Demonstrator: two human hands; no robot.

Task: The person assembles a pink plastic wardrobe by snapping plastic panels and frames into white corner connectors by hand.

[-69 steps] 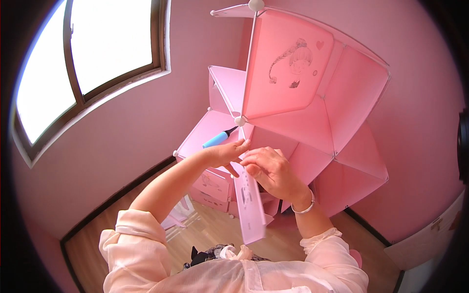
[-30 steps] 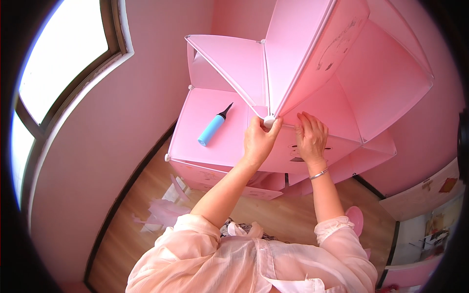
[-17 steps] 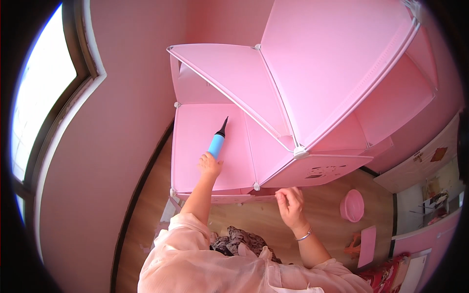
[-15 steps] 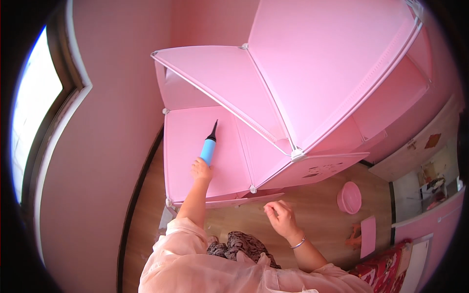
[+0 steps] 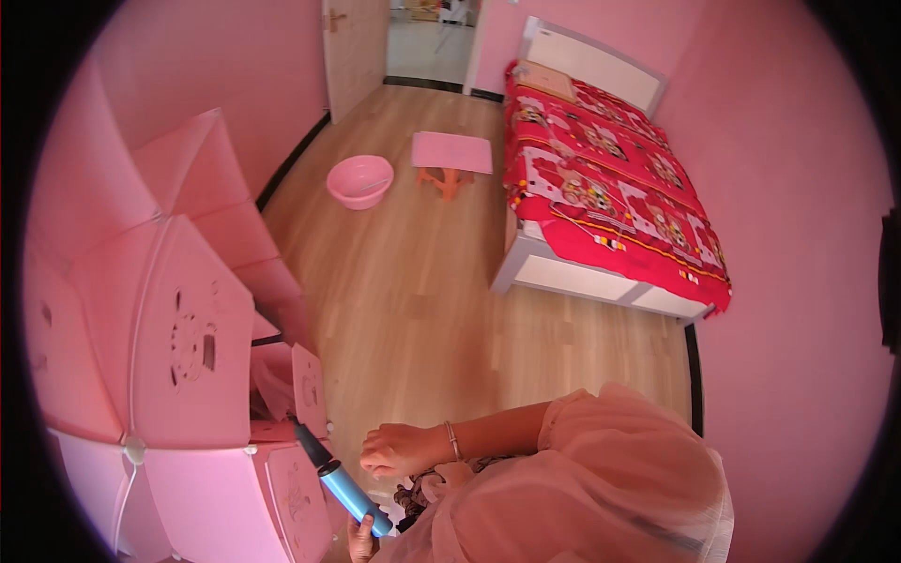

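Observation:
Near the bottom of the view, my left hand [image 5: 360,541] is wrapped round the lower end of a balloon pump [image 5: 345,491]. The pump has a light blue barrel and a long black tapered nozzle, which points up and left toward the pink cabinet. My right hand [image 5: 402,450], with a silver bracelet [image 5: 452,440] at the wrist, is curled closed just right of the pump, with nothing seen in it. To the left stands the pink panel cabinet [image 5: 192,328], held by white connectors; one small door [image 5: 308,383] stands ajar by the nozzle.
A pink basin [image 5: 359,178] sits on the wood floor beside an orange-legged stool [image 5: 450,155] with a pink top. A bed [image 5: 601,178] with a red patterned cover fills the far right. Beyond them, a white door [image 5: 355,56] stands ajar at a doorway.
My view has swung right, from the cabinet top to the room with the bed. The pump has left the cabinet's top in my left hand. My right hand stays closed.

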